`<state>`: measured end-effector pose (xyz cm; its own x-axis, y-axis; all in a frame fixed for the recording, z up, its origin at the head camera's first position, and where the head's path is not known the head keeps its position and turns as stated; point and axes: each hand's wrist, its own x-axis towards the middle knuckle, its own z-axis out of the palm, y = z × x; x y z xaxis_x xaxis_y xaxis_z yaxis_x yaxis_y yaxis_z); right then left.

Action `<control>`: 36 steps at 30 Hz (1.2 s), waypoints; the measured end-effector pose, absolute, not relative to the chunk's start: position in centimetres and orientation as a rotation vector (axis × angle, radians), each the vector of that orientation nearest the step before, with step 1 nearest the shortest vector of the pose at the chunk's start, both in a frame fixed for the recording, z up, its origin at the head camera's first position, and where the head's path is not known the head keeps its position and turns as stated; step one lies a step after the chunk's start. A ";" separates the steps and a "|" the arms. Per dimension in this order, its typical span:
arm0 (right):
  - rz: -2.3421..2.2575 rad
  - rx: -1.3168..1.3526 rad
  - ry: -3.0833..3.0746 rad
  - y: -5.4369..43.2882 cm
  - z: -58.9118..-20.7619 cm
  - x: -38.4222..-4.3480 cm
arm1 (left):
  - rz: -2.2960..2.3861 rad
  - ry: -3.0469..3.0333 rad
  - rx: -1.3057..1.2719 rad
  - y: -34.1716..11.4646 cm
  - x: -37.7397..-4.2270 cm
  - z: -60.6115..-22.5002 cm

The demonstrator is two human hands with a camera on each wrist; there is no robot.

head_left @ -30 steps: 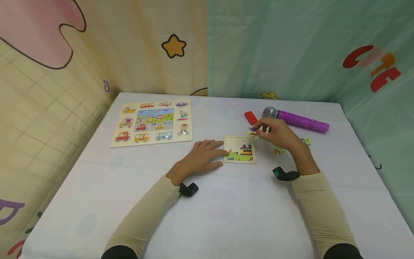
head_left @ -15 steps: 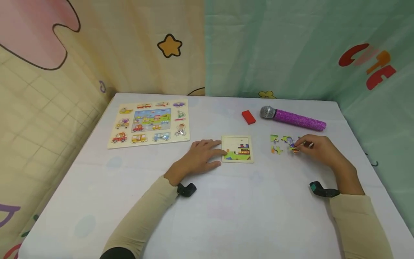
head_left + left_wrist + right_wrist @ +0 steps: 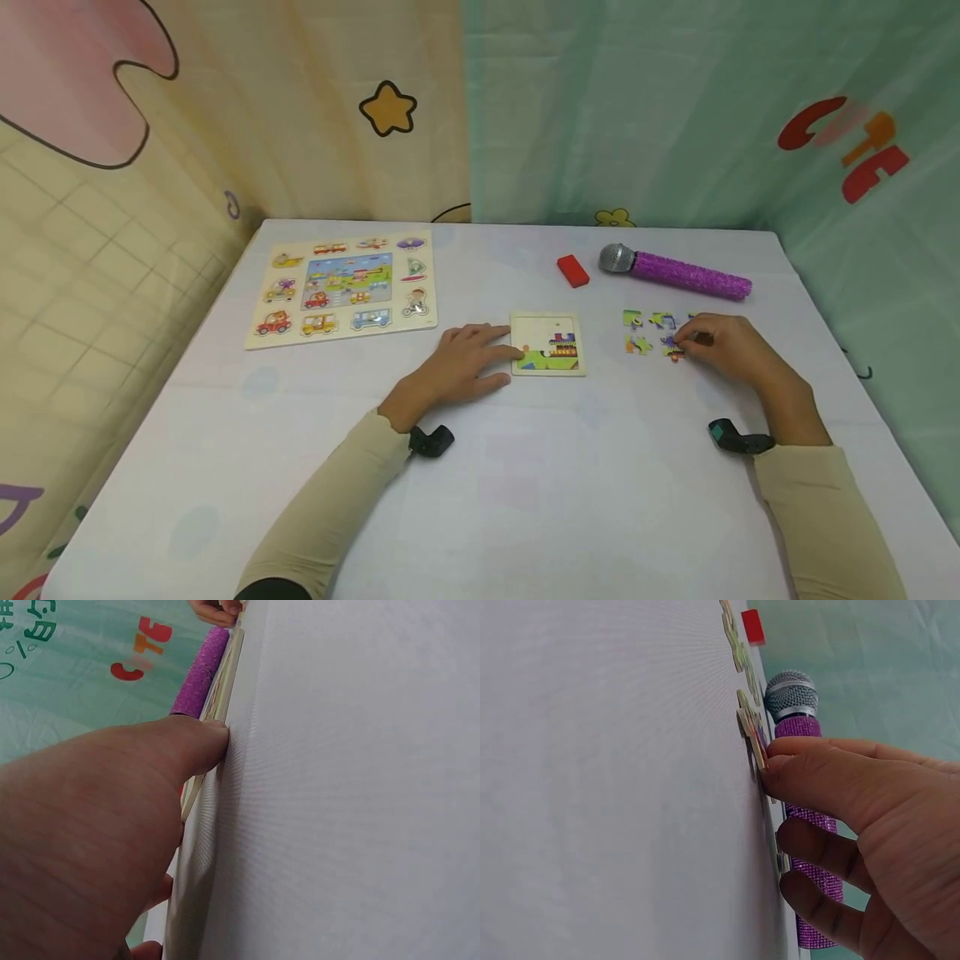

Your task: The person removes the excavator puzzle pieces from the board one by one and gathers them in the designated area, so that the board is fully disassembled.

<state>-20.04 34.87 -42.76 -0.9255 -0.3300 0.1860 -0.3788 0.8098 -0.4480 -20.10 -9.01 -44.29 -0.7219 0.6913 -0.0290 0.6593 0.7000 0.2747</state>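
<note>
A small square puzzle board [image 3: 548, 343], partly filled with a green strip and a striped picture, lies mid-table. My left hand [image 3: 467, 367] is spread flat at its left side, fingertips touching the frame. To the right of the board, my right hand [image 3: 726, 346] pinches a colourful puzzle piece [image 3: 671, 347] between thumb and fingers, low over the table. In the right wrist view that same puzzle piece [image 3: 753, 733] is slightly tilted at the fingertips. Several loose puzzle pieces [image 3: 639, 344] lie beside it, one partly hidden behind the right hand.
Behind the loose pieces lie a purple glittery microphone [image 3: 690, 276] and a red block [image 3: 573, 271]. A larger vehicle puzzle board [image 3: 341, 323] occupies the back left. Printed curtains [image 3: 600, 108] hang behind the white table [image 3: 525, 500].
My right hand has carried the puzzle piece from the board's upper right corner rightward to the loose pieces, then slightly left. The left hand keeps its place at the board.
</note>
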 end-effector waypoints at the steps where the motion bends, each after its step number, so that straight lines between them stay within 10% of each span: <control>1: 0.752 0.561 -2.899 34.8 -42.7 -20.0 | 0.373 2.774 1.109 -9.0 -20.1 -44.3; 36: 0.744 0.620 -2.860 34.6 -43.3 -20.1 | 0.357 2.786 1.094 -8.9 -19.9 -44.2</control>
<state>-20.10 34.60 -43.28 -0.9086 -0.3575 0.2161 -0.4175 0.7949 -0.4402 -19.87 -8.93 -44.17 -0.7294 0.6833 -0.0316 0.6534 0.7096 0.2637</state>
